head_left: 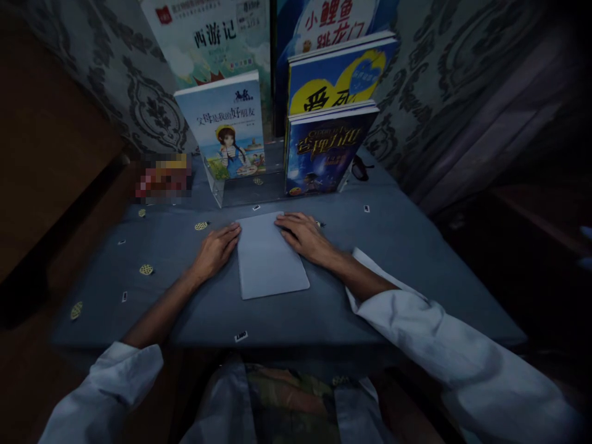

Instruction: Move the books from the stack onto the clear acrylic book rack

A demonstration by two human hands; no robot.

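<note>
A blank, pale rectangular sheet or thin booklet [272,262] lies flat on the cloth-covered table in front of me; I cannot tell whether it has several pages. My left hand [216,250] rests beside its upper left edge, the outstretched fingertips touching that side. At the upper right corner, the extended fingers of my right hand [304,237] lie on the sheet's edge. Neither hand grips anything. Just beyond the sheet stands a clear acrylic book rack [217,192]. It holds a light-blue book [226,135] on the left and a dark-blue book [326,154] on the right.
Behind those stand a yellow-and-blue book [340,77], a tall pale-green book [213,43] and a blue book [333,21]. A blurred red-and-yellow item [164,177] lies left of the rack, a small dark object [361,168] right. The grey tablecloth [398,271] has pineapple prints.
</note>
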